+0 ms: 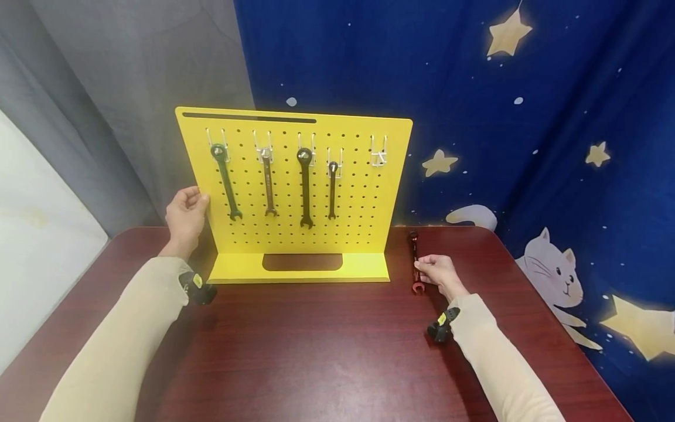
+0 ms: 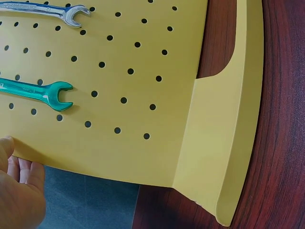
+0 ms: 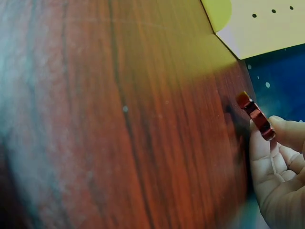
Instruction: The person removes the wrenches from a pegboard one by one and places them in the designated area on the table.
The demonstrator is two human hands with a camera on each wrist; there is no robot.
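Left hand (image 1: 186,215) pinches the yellow pegboard (image 1: 353,125) by its left edge; right hand (image 1: 439,273) pinches a red combination wrench (image 1: 414,249) near the table's (image 1: 316,346) far edge.

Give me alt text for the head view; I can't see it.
A person's right hand holds a reddish metal wrench beside a yellow perforated pegboard, whose left edge the left hand grips. Four metal wrenches, the leftmost green, hang on white wire hooks; the rightmost hook is empty. The board stands on a dark red wood-grain table.
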